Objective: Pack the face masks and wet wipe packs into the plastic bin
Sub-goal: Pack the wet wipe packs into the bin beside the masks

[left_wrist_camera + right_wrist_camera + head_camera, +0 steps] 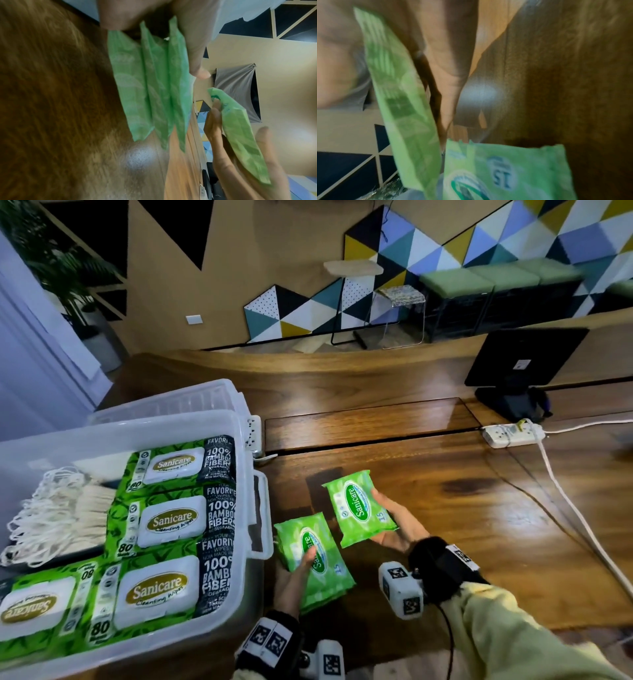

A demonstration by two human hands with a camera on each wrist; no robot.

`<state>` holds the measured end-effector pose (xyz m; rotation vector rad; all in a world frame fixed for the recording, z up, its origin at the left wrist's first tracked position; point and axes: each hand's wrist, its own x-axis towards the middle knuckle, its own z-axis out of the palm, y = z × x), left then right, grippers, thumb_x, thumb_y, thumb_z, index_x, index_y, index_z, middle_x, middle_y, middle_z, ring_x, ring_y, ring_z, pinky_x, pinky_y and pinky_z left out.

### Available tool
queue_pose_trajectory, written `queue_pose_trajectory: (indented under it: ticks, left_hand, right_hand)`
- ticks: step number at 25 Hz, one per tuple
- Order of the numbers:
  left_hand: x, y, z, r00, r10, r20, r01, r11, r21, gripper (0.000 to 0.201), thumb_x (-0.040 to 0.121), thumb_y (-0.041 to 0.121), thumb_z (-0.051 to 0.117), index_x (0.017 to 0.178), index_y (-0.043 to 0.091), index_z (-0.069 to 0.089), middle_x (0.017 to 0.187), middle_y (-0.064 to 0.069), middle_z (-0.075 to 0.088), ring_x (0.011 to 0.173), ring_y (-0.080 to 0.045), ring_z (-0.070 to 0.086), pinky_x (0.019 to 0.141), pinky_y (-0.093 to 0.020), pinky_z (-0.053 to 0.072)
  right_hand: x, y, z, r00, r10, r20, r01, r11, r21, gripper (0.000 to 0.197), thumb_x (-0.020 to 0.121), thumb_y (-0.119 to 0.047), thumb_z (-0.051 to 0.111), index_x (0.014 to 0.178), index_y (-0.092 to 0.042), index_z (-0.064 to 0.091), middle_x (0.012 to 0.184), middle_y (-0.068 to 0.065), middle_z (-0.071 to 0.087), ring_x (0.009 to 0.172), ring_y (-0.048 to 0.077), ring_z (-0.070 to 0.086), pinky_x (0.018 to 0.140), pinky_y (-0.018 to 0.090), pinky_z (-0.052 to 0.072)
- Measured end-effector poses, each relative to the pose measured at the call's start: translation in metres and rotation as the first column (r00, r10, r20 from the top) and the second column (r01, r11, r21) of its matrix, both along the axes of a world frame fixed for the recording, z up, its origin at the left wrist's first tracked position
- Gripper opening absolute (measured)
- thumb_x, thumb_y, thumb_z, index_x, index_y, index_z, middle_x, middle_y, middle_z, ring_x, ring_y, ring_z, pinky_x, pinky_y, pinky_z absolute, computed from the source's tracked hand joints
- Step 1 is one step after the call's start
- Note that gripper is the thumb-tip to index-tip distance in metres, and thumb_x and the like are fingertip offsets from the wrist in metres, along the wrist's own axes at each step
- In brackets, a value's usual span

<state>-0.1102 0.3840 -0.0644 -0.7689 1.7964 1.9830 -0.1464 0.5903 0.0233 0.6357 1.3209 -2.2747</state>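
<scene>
My left hand (296,568) grips a stack of small green Sanicare wipe packs (313,556) just above the table, thumb on top; in the left wrist view three packs (150,83) show edge-on. My right hand (394,522) holds one more small green pack (359,511) from beneath, lifted just right of the stack, and this pack (399,102) shows blurred in the right wrist view. The clear plastic bin (246,501) at the left holds several large Sanicare wipe packs (171,522) and a pile of white face masks (58,515).
The bin's lid (178,402) lies behind it. A white power strip (513,434) and its cable (579,515) run along the right of the wooden table (428,474). A dark monitor (524,361) stands at the back right.
</scene>
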Motion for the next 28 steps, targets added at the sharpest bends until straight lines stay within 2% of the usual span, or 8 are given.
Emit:
queue_pose_trajectory:
  ticks: [3, 7, 13, 16, 19, 22, 25, 28]
  left_hand:
    - [0.004, 0.003, 0.022, 0.999, -0.026, -0.035, 0.027, 0.999, 0.027, 0.112, 0.047, 0.071, 0.078, 0.136, 0.013, 0.043, 0.134, -0.01, 0.056, 0.119, -0.028, 0.056, 0.101, -0.051, 0.044]
    - [0.015, 0.008, 0.053, 0.994, -0.057, -0.09, 0.077, 0.971, 0.227, 0.06, 0.074, 0.045, 0.067, 0.123, 0.013, 0.057, 0.114, -0.015, 0.068, 0.101, -0.033, 0.066, 0.089, -0.052, 0.052]
    - [0.02, 0.027, 0.068, 0.992, -0.125, -0.032, 0.129, 0.945, 0.3, 0.082, 0.064, 0.071, 0.063, 0.12, 0.011, 0.054, 0.102, -0.013, 0.067, 0.067, -0.01, 0.071, 0.054, -0.024, 0.055]
    - [0.032, 0.023, 0.083, 0.974, -0.213, -0.077, 0.226, 0.911, 0.344, 0.05, 0.099, 0.038, 0.027, 0.132, 0.004, 0.046, 0.094, -0.001, 0.062, 0.063, 0.0, 0.068, 0.052, -0.014, 0.051]
    - [0.052, 0.028, 0.105, 0.955, -0.271, -0.117, 0.295, 0.891, 0.345, 0.031, 0.099, 0.037, 0.035, 0.122, 0.021, 0.049, 0.098, 0.008, 0.06, 0.068, 0.006, 0.065, 0.055, -0.007, 0.049]
    - [0.062, 0.033, 0.132, 0.947, -0.283, -0.153, 0.319, 0.886, 0.336, 0.063, 0.075, 0.064, 0.063, 0.126, 0.027, 0.054, 0.122, 0.003, 0.064, 0.102, -0.005, 0.066, 0.086, -0.023, 0.053]
    - [0.068, 0.021, 0.177, 0.932, -0.27, -0.243, 0.341, 0.88, 0.331, 0.084, 0.059, 0.068, 0.07, 0.131, 0.03, 0.047, 0.116, 0.009, 0.065, 0.096, 0.001, 0.066, 0.08, -0.02, 0.054]
    - [0.058, -0.013, 0.226, 0.885, -0.28, -0.373, 0.383, 0.892, 0.24, 0.082, 0.068, 0.062, 0.065, 0.136, 0.024, 0.042, 0.112, 0.016, 0.061, 0.099, 0.006, 0.062, 0.076, -0.011, 0.051]
  right_hand:
    - [0.02, -0.007, -0.01, 0.979, 0.202, -0.015, -0.175, 0.878, 0.445, 0.111, 0.047, -0.064, 0.08, 0.138, -0.015, 0.04, 0.14, 0.006, 0.048, 0.123, 0.021, 0.05, 0.098, 0.039, 0.045]
    - [0.041, -0.024, -0.006, 0.948, 0.264, -0.177, -0.131, 0.833, 0.537, 0.052, 0.084, -0.023, 0.067, 0.126, -0.008, 0.04, 0.124, 0.008, 0.057, 0.1, 0.012, 0.062, 0.084, 0.025, 0.054]
    - [0.074, -0.051, -0.002, 0.924, 0.368, -0.106, -0.144, 0.59, 0.795, 0.063, 0.093, -0.033, 0.051, 0.144, -0.01, 0.023, 0.148, 0.008, 0.027, 0.14, 0.023, 0.021, 0.115, 0.04, 0.02]
    - [0.085, -0.06, -0.001, 0.927, 0.354, -0.127, -0.183, 0.72, 0.669, 0.066, 0.094, -0.036, 0.045, 0.147, -0.017, 0.01, 0.153, 0.004, 0.025, 0.138, 0.018, 0.029, 0.116, 0.042, 0.025]
    - [0.101, -0.057, 0.008, 0.946, 0.257, -0.199, -0.102, 0.815, 0.57, 0.061, 0.097, -0.025, 0.042, 0.147, -0.014, 0.009, 0.151, -0.002, 0.024, 0.133, 0.01, 0.028, 0.113, 0.03, 0.026]
    - [0.121, -0.052, 0.041, 0.952, 0.075, -0.296, 0.07, 0.889, 0.452, 0.06, 0.086, -0.035, 0.059, 0.139, -0.026, 0.031, 0.145, 0.004, 0.04, 0.129, 0.018, 0.043, 0.101, 0.032, 0.042]
    - [0.134, -0.06, 0.097, 0.922, 0.031, -0.386, 0.104, 0.941, 0.322, 0.08, 0.045, -0.065, 0.08, 0.115, -0.039, 0.052, 0.113, -0.002, 0.069, 0.099, 0.019, 0.068, 0.067, 0.027, 0.058]
    - [0.131, -0.094, 0.152, 0.859, 0.017, -0.511, 0.091, 0.978, 0.186, 0.034, 0.078, -0.036, 0.061, 0.112, -0.036, 0.054, 0.094, -0.01, 0.073, 0.081, 0.009, 0.071, 0.054, 0.021, 0.054]
